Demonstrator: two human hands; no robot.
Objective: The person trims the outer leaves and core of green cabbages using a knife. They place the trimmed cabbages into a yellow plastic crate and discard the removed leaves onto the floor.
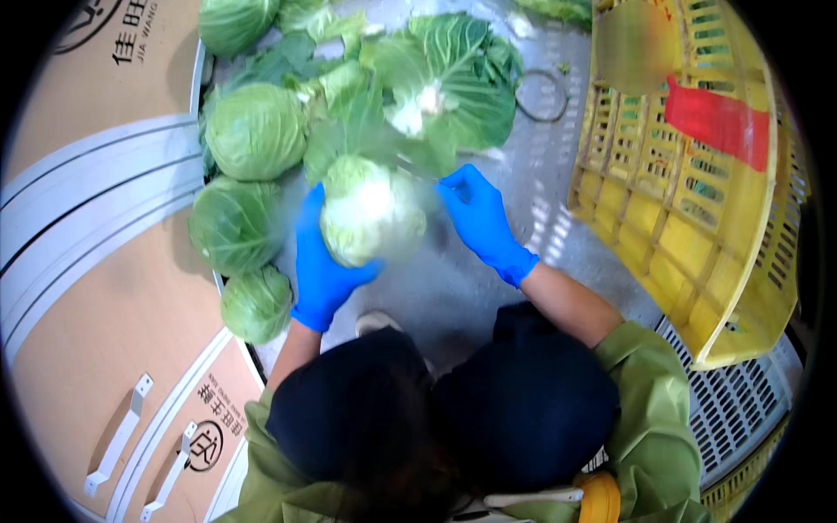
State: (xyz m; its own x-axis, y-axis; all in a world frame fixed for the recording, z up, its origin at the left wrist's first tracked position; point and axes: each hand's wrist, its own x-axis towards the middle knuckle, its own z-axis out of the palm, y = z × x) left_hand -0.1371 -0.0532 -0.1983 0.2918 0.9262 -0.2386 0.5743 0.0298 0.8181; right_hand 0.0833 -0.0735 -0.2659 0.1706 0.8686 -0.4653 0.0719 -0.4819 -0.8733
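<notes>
My left hand (325,258), in a blue glove, grips a pale green cabbage (373,212) from its left and lower side. The cabbage's top is bright and its right edge is blurred. My right hand (480,219), also blue-gloved, is closed on what looks like a knife. Only a thin, blurred blade (415,168) shows beyond the fingers, near the cabbage's upper right; the handle is hidden in the glove. Behind the cabbage lie loose green outer leaves (471,98) with a cut white stem end.
Whole cabbages (256,132) line the left side beside tan panels (98,287) with metal handles. On the right stands a yellow slatted crate (660,202) with a red patch, above a grey crate (732,399). A dark ring (541,96) lies on the grey floor (562,150).
</notes>
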